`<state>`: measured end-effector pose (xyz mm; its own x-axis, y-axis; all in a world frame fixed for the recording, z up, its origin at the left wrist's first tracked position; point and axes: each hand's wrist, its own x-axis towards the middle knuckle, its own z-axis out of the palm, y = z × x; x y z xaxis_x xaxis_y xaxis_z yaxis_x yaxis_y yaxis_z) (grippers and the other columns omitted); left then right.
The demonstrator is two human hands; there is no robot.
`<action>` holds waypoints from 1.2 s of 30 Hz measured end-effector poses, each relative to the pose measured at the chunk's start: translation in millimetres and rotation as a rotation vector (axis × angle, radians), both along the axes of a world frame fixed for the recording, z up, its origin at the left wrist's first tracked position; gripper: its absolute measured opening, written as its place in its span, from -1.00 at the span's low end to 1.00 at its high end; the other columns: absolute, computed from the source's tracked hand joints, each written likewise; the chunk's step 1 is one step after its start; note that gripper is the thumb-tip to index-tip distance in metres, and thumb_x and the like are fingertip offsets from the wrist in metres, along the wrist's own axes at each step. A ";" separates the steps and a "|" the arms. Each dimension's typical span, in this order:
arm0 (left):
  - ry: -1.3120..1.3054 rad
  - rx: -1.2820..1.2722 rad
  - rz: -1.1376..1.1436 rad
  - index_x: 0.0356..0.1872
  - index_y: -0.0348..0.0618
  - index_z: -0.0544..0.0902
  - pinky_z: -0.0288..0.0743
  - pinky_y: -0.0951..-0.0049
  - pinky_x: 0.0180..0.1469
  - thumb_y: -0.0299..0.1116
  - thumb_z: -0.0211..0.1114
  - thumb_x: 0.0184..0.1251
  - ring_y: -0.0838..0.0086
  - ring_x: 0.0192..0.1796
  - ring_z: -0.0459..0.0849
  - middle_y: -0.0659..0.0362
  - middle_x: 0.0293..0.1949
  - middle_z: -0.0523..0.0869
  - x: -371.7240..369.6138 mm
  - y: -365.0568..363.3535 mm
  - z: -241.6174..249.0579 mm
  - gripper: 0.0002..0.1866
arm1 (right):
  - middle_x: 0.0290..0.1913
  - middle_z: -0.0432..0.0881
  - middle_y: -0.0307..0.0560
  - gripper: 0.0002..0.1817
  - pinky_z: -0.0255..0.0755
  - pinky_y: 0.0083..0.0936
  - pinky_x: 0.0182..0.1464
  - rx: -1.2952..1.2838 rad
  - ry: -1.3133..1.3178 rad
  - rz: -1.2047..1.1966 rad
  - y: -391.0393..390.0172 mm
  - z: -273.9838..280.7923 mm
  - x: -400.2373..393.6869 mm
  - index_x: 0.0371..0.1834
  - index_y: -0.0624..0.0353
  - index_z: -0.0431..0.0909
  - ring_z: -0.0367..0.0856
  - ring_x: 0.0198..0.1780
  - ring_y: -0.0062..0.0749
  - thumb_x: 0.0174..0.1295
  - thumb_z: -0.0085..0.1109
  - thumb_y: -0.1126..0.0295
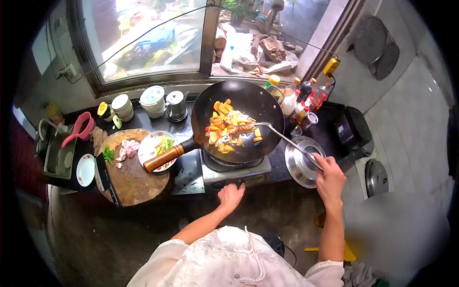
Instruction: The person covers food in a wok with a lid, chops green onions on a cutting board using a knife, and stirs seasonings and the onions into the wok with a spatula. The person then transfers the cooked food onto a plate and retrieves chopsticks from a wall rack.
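A black wok (263, 107) with a wooden handle (165, 159) sits on a silver gas stove (215, 176). Chunks of yellow and orange food (224, 125) lie in it with paler pieces. My right hand (330, 178) is closed around the long metal handle of a wok spatula (282, 135), whose head reaches into the food and is partly hidden by it. At the stove's front panel, my left hand (230, 197) has its fingers closed at the control knob (242, 186), which they partly cover.
On the left, a round chopping board (138, 189) bears raw meat (128, 149), chopped greens (108, 154) and a cleaver (108, 179). A plate (143, 148) of sliced vegetables stands under the wok handle. Several bottles (306, 91) and a metal lid (294, 162) are to the right.
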<state>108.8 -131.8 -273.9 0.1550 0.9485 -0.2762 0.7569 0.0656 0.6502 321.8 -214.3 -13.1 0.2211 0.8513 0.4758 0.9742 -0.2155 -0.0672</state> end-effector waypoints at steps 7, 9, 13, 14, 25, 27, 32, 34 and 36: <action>0.160 0.409 -0.209 -0.52 -0.15 0.67 0.58 0.07 -0.31 0.01 0.23 0.31 0.06 -0.40 0.75 -0.07 -0.48 0.74 16.0 -6.2 -19.1 -0.59 | -0.30 0.56 -0.20 -0.51 0.49 -0.26 -0.27 -0.131 -0.292 0.186 5.1 57.6 9.3 -0.03 -0.16 0.66 0.61 -0.26 -0.21 -0.07 0.24 0.59; 0.184 0.470 -0.219 -0.50 -0.13 0.66 0.57 0.10 -0.36 0.01 0.26 0.31 0.09 -0.43 0.74 -0.03 -0.51 0.73 13.9 -8.8 -20.7 -0.60 | -0.30 0.57 -0.20 -0.51 0.50 -0.26 -0.26 -0.229 -0.309 0.257 16.2 64.0 2.0 -0.03 -0.15 0.65 0.62 -0.25 -0.20 -0.09 0.27 0.57; 0.208 0.621 -0.217 -0.49 -0.08 0.63 0.56 0.16 -0.41 0.07 0.27 0.29 0.14 -0.49 0.72 0.05 -0.58 0.69 -3.7 -22.8 -1.9 -0.59 | -0.30 0.55 -0.15 -0.77 0.47 -0.33 -0.21 -0.219 -0.431 0.420 77.6 8.8 -16.6 -0.19 0.00 0.56 0.64 -0.21 -0.25 0.05 0.19 0.46; 0.194 0.632 -0.209 -0.52 -0.07 0.61 0.56 0.16 -0.43 0.09 0.28 0.28 0.16 -0.51 0.71 0.06 -0.60 0.67 -9.1 -27.2 3.3 -0.58 | -0.30 0.55 -0.15 -0.79 0.46 -0.35 -0.21 -0.179 -0.457 0.375 94.5 -0.9 -17.0 -0.20 0.00 0.55 0.63 -0.21 -0.26 0.06 0.17 0.46; 0.079 0.464 0.015 -0.60 -0.14 0.56 0.47 0.08 -0.48 -0.06 0.27 0.34 0.03 -0.52 0.66 0.00 -0.59 0.65 -105.4 -55.3 58.6 -0.59 | -0.20 0.75 0.11 -0.77 0.58 -0.20 -0.17 -0.628 -0.481 0.009 168.4 87.7 50.1 -0.28 0.10 0.75 0.76 -0.18 -0.15 0.14 0.13 0.28; 0.064 0.435 0.042 -0.59 -0.15 0.57 0.48 0.06 -0.47 -0.06 0.25 0.35 0.01 -0.50 0.67 -0.01 -0.57 0.66 -109.2 -56.1 64.1 -0.59 | -0.14 0.74 0.14 -0.72 0.59 -0.23 -0.10 -0.750 -0.404 -0.005 200.2 84.2 43.4 -0.25 0.14 0.74 0.76 -0.11 -0.14 0.15 0.12 0.25; 0.064 0.383 0.138 -0.58 -0.16 0.57 0.47 0.02 -0.44 -0.10 0.25 0.34 -0.02 -0.46 0.67 -0.03 -0.54 0.67 -114.5 -56.6 74.6 -0.61 | -0.23 0.76 0.00 -0.75 0.59 -0.23 -0.08 -0.719 -0.282 0.303 236.1 60.1 25.3 -0.29 0.00 0.76 0.74 -0.15 -0.10 0.17 0.20 0.14; 0.075 0.363 0.185 -0.58 -0.17 0.56 0.47 0.01 -0.42 -0.12 0.25 0.35 -0.04 -0.44 0.67 -0.03 -0.52 0.67 -128.1 -61.2 66.9 -0.62 | -0.27 0.76 -0.02 -0.79 0.59 -0.22 -0.09 -0.599 -0.329 0.300 236.2 70.7 20.0 -0.31 -0.08 0.77 0.74 -0.18 -0.08 0.15 0.23 0.13; 0.111 0.333 0.236 -0.57 -0.17 0.56 0.46 -0.01 -0.41 -0.13 0.25 0.35 -0.06 -0.43 0.67 -0.04 -0.52 0.67 -140.7 -66.9 62.1 -0.63 | -0.30 0.75 0.01 -0.79 0.58 -0.23 -0.14 -0.522 -0.395 0.274 253.9 80.3 24.3 -0.37 0.05 0.76 0.74 -0.21 -0.10 0.10 0.20 0.22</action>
